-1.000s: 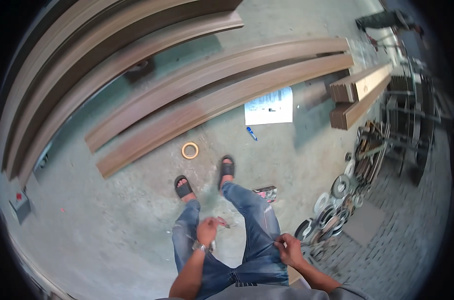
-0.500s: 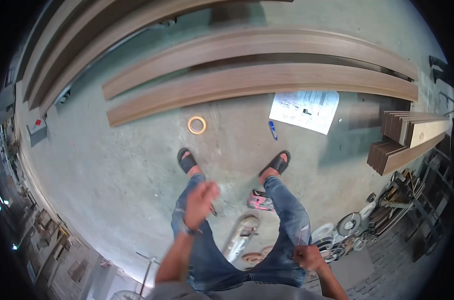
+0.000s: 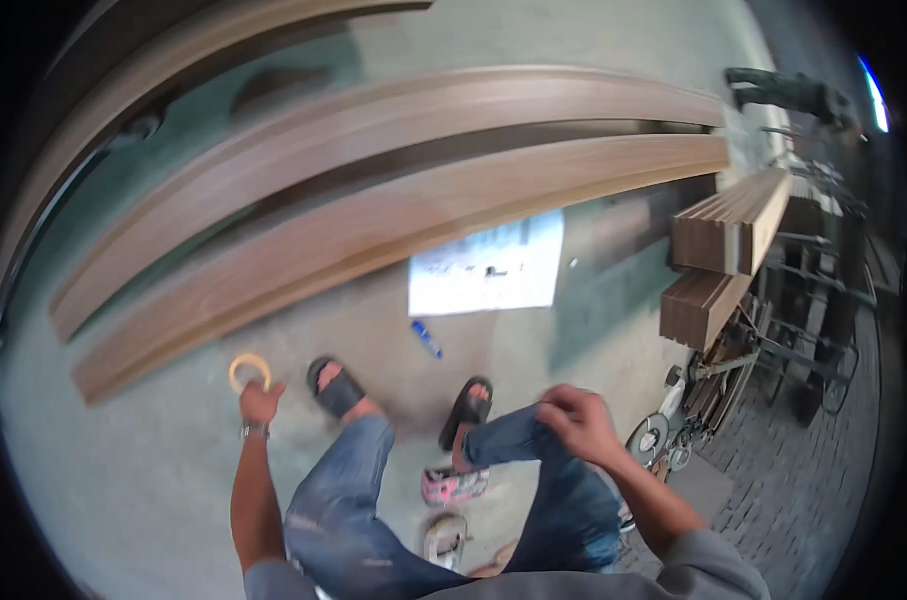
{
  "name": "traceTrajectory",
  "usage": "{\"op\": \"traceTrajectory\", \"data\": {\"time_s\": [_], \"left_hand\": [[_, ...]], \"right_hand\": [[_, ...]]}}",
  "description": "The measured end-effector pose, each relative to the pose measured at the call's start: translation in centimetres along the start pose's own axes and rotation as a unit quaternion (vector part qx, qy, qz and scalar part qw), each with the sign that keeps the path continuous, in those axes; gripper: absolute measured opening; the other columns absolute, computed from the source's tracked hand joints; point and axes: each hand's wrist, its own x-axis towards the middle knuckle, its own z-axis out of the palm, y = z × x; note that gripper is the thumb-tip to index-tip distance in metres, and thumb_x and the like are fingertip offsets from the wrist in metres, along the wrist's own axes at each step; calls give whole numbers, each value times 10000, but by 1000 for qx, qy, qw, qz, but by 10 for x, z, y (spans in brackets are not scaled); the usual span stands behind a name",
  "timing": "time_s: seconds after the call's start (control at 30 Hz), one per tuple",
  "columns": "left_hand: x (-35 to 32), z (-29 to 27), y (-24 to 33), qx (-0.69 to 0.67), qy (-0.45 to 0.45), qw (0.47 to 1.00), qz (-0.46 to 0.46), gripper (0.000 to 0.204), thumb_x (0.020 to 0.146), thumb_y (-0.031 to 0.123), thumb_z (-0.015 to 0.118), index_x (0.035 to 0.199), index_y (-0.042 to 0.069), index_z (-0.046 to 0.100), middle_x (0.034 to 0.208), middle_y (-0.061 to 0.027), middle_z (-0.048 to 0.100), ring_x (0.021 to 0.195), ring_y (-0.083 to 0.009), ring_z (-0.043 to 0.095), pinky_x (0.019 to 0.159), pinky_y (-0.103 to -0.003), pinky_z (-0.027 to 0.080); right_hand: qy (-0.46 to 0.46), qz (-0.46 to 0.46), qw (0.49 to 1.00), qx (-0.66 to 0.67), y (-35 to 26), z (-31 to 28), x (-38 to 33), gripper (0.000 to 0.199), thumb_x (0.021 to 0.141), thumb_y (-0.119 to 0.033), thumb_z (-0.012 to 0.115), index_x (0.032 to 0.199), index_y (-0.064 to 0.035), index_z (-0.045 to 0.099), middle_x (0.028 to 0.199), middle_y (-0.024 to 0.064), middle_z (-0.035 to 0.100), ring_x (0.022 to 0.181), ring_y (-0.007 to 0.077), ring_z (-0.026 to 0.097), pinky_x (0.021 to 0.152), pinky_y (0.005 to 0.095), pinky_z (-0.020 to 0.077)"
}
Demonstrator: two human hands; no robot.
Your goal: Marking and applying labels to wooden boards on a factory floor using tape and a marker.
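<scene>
While the person stands on the concrete floor [image 3: 123, 470] in black sandals, the left hand [image 3: 260, 402] reaches down to a small ring of tan tape [image 3: 250, 369] and appears to touch its lower edge; whether the fingers actually grip it cannot be told, since the picture is blurred there. The tape ring lies on the floor just in front of the left sandal [image 3: 335, 386], near the end of the closest long brown board [image 3: 393, 235]. The right hand [image 3: 574, 423] hovers above the right knee with its fingers curled loosely inward, holding nothing that shows. A white sheet of paper [image 3: 487, 266] lies on the floor ahead of the feet, with a blue pen [image 3: 425, 339] just beside its lower edge. To the right, two stacks of short boards [image 3: 725, 235] rest on a metal rack. A pink-and-grey tool [image 3: 453, 484] sits between the feet. No container shows clearly.
</scene>
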Motion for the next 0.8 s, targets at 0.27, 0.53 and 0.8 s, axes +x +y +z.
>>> {"op": "traceTrajectory", "data": {"time_s": [0.27, 0.53, 0.8], "left_hand": [[17, 27, 5, 94, 122, 979, 131, 224, 794, 251, 685, 754, 31, 695, 814, -183, 701, 781, -386, 668, 715, -500, 530], [-33, -147, 129, -322, 7, 940, 108, 231, 888, 140, 611, 1004, -25, 723, 931, -95, 751, 842, -145, 680, 810, -314, 534], [-154, -293, 364, -160, -67, 960, 219, 348, 903, 138, 650, 1213, -17, 682, 986, -72, 752, 932, -113, 657, 885, -292, 508]], "right_hand": [[-29, -230, 970, 79, 3, 75, 140, 164, 916, -103, 671, 1041, 3, 681, 857, 113, 718, 813, 153, 689, 747, 313, 542], [-48, -339, 911, 229, -1, 38, 171, 170, 941, -93, 654, 1039, 46, 668, 873, 75, 707, 825, 121, 671, 764, 272, 546], [-160, -418, 825, 344, -51, 25, 170, 207, 972, -116, 632, 1089, 52, 657, 941, 101, 704, 885, 159, 684, 808, 303, 567]]}}
